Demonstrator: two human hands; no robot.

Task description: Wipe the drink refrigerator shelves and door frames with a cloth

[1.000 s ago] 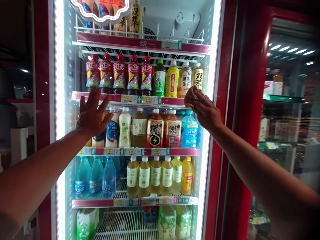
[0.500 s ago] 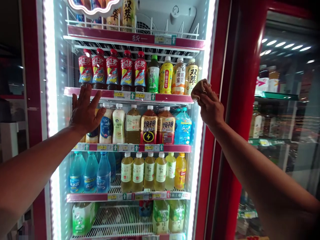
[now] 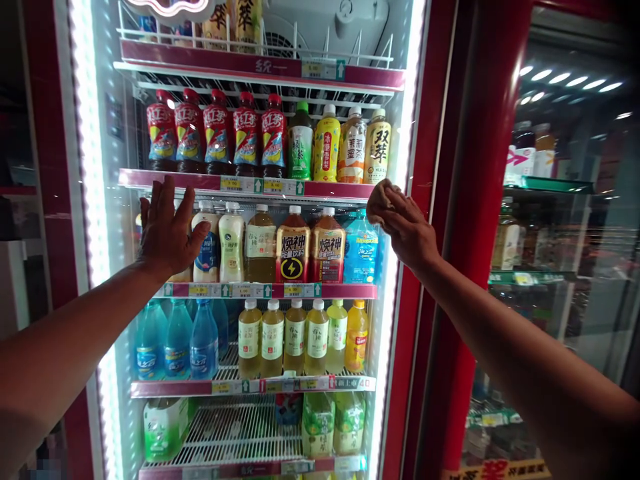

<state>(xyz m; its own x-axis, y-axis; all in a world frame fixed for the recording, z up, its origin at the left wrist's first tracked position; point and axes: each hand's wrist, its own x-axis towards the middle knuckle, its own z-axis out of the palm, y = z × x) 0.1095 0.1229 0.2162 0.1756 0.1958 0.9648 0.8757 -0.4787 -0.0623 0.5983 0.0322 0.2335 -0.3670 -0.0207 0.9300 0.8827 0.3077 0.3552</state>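
My left hand (image 3: 170,227) is spread with its palm toward the glass door of a lit drinks fridge, in front of the left end of the middle shelves. Nothing is in it. On the right, my right hand (image 3: 407,227) presses a crumpled brownish cloth (image 3: 384,202) to the glass, close to the lit right edge of the door. Behind the cloth are the end of a pink shelf strip (image 3: 330,191) and a blue bottle (image 3: 361,248). Red-labelled bottles (image 3: 218,133) stand in a row above my left hand.
Bright light strips run down both sides of the door, the right strip (image 3: 387,373) beside a red frame (image 3: 430,133). A second glass-fronted fridge (image 3: 545,233) stands to the right. Lower shelves hold blue bottles (image 3: 204,343) and pale yellow bottles (image 3: 295,340).
My right hand has moved the cloth a little down and left across the glass. My left hand stays spread and sits slightly lower. The whole view has shifted slightly.
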